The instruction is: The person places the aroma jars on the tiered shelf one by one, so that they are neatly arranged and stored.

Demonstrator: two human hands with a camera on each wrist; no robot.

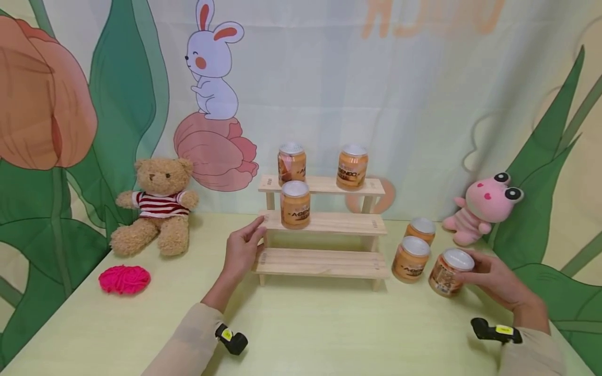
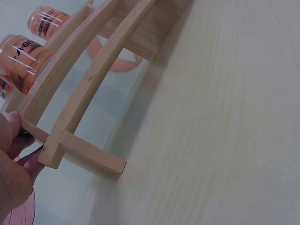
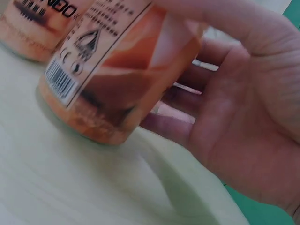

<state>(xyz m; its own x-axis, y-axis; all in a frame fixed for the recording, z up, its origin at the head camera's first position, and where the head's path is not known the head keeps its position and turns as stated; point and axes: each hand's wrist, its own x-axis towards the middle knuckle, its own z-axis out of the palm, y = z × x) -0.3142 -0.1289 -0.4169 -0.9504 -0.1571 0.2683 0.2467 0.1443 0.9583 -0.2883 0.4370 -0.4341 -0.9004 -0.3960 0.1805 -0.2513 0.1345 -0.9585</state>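
A three-tier wooden stand [image 1: 324, 222] stands in the middle of the table. My left hand [image 1: 242, 250] grips its left side, thumb and fingers around the side piece [image 2: 33, 131] near the middle and lower tiers. At the right, my right hand [image 1: 494, 279] holds an orange can [image 1: 447, 277] with a silver lid, thumb and fingers around its side. The right wrist view shows this can [image 3: 117, 70] slightly tilted, its barcode facing the camera. Two similar cans, one in front [image 1: 411, 263] and one behind [image 1: 420, 232], stand just left of it.
Two cans stand on the top tier, left [image 1: 291, 166] and right [image 1: 351, 169]; another [image 1: 295, 209] is on the middle tier's left. A teddy bear [image 1: 162, 209] and pink yarn [image 1: 124, 279] lie left. A pink frog toy [image 1: 484, 209] sits behind my right hand.
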